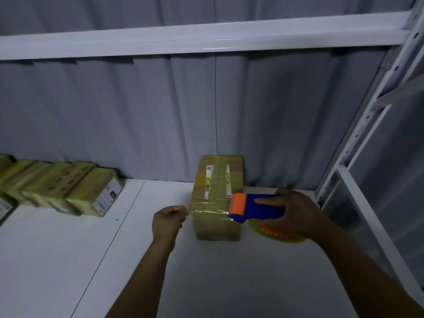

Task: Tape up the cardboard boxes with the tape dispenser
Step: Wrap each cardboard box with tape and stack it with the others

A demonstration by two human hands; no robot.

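Observation:
A brown cardboard box (216, 198) with white labels and bands of yellowish tape lies on the white shelf (137, 249), its far end against the grey back wall. My right hand (296, 214) grips the blue and orange tape dispenser (254, 207) at the box's right side, its yellow tape roll showing below the hand. A strip of clear tape (207, 211) runs from the dispenser across the box's near part to my left hand (168, 219), which pinches the tape's free end just left of the box.
A row of several taped boxes (59, 189) lines the back left of the shelf. A white metal upright (358, 143) and rail bound the shelf on the right. A white beam (206, 37) crosses overhead.

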